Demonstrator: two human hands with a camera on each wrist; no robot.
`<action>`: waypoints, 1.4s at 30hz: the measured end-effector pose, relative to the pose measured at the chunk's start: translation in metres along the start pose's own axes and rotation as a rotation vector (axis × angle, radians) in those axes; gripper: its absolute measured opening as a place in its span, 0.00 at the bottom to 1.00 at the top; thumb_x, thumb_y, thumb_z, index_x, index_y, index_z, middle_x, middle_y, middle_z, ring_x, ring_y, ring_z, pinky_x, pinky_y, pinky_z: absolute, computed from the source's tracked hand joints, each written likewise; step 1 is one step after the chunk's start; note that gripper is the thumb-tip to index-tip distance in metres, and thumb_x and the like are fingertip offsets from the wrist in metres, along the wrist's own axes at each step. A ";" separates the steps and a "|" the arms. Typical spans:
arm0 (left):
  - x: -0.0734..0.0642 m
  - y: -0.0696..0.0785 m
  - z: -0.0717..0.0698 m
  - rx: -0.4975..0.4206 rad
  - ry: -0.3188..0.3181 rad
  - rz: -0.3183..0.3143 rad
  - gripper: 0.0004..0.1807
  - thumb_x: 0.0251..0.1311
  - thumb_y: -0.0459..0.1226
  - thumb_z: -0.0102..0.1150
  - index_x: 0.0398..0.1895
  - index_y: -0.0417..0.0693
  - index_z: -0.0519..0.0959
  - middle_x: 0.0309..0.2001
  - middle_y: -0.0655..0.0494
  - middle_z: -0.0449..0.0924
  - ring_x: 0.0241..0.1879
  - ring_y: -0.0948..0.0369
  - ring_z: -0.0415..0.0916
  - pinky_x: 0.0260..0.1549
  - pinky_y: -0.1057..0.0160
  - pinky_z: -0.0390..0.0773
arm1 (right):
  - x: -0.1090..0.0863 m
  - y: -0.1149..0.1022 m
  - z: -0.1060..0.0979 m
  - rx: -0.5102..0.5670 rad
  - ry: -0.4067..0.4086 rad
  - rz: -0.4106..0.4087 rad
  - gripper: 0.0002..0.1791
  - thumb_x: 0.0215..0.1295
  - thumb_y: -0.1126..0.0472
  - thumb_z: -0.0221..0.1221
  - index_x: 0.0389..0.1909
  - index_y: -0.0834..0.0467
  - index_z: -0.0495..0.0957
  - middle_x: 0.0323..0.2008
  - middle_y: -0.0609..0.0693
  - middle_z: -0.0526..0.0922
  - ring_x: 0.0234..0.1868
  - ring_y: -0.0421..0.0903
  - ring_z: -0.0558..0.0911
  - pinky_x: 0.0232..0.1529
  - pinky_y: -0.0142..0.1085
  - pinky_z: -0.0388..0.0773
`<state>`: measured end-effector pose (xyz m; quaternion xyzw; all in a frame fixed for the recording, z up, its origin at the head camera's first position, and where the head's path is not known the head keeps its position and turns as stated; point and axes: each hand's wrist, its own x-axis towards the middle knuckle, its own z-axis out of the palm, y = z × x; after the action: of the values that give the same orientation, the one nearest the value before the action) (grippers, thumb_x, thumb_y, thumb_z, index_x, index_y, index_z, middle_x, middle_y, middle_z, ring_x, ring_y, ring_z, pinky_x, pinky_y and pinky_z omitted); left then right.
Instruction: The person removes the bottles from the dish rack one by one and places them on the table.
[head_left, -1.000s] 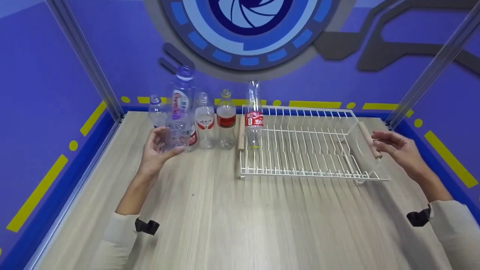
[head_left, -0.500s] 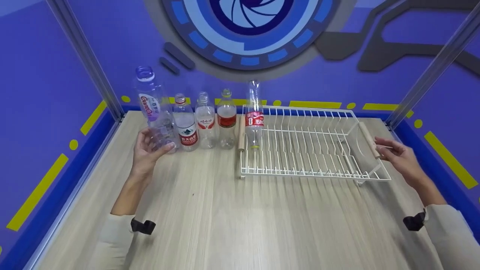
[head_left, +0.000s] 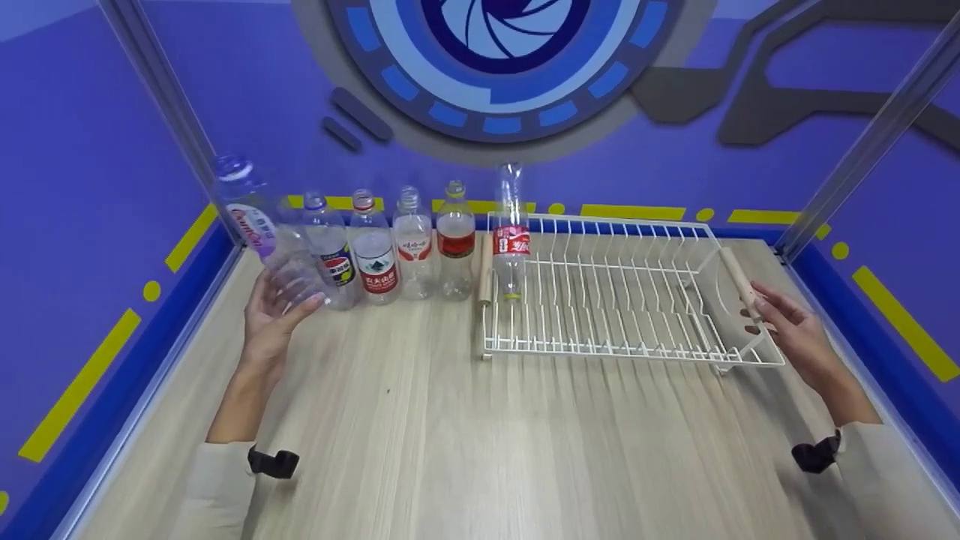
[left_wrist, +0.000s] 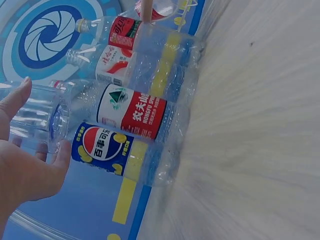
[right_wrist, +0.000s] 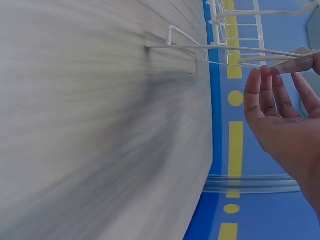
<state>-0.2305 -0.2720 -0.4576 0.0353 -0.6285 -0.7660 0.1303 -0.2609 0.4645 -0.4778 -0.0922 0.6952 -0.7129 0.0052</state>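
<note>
My left hand [head_left: 266, 326] grips a tall clear plastic bottle [head_left: 281, 251] with a purple neck, fingers behind and thumb in front. The bottle leans to the left, its base raised off the table in the left wrist view. Just right of it stand a Pepsi-labelled bottle [left_wrist: 102, 149], a red-and-white-labelled water bottle [left_wrist: 132, 111], a white-labelled bottle [head_left: 414, 251] and a red-labelled cola bottle [head_left: 455, 244], all upright. At the right, my right hand [head_left: 799, 337] holds the wooden handle [head_left: 739, 281] of a white wire dish rack [head_left: 600, 349], fingertips under it and thumb near its top.
A red-labelled bottle [head_left: 511, 240] stands upside down in the rack's left end, beside the left wooden handle [head_left: 486, 270]. Blue panels [head_left: 75, 187] wall in the wooden table [head_left: 450, 450] at the back and sides.
My left hand has carried the tall bottle leftward and tilted it left, so the Pepsi bottle shows. My right hand has moved slightly closer, its fingertips now under the rack's handle.
</note>
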 end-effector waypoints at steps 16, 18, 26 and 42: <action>0.019 -0.016 -0.019 0.144 0.234 -0.118 0.44 0.59 0.32 0.72 0.74 0.60 0.58 0.69 0.51 0.67 0.67 0.57 0.66 0.50 0.76 0.79 | -0.007 0.012 0.002 0.087 -0.045 -0.040 0.26 0.82 0.65 0.43 0.77 0.56 0.62 0.55 0.43 0.87 0.54 0.37 0.85 0.50 0.31 0.84; 0.022 -0.017 -0.021 0.182 0.248 -0.151 0.46 0.60 0.34 0.72 0.76 0.61 0.56 0.72 0.50 0.65 0.68 0.57 0.65 0.55 0.71 0.78 | -0.007 0.013 0.001 0.088 -0.051 -0.033 0.26 0.83 0.65 0.42 0.78 0.56 0.61 0.55 0.43 0.86 0.54 0.37 0.85 0.50 0.32 0.84; 0.035 -0.023 -0.022 0.290 0.290 -0.197 0.50 0.59 0.32 0.71 0.79 0.57 0.51 0.77 0.45 0.61 0.74 0.51 0.61 0.72 0.50 0.69 | -0.003 0.010 0.000 0.031 -0.091 -0.029 0.28 0.84 0.62 0.39 0.81 0.55 0.53 0.57 0.39 0.83 0.56 0.37 0.84 0.52 0.31 0.84; 0.068 -0.042 -0.019 0.500 0.270 -0.184 0.45 0.49 0.22 0.70 0.70 0.44 0.58 0.64 0.40 0.71 0.59 0.50 0.71 0.39 0.71 0.75 | -0.003 0.009 -0.002 0.043 -0.075 -0.011 0.27 0.83 0.63 0.40 0.79 0.53 0.59 0.59 0.38 0.82 0.58 0.33 0.79 0.55 0.30 0.82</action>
<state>-0.2988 -0.2993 -0.4953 0.2244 -0.7688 -0.5846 0.1300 -0.2592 0.4664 -0.4873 -0.1229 0.6786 -0.7235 0.0293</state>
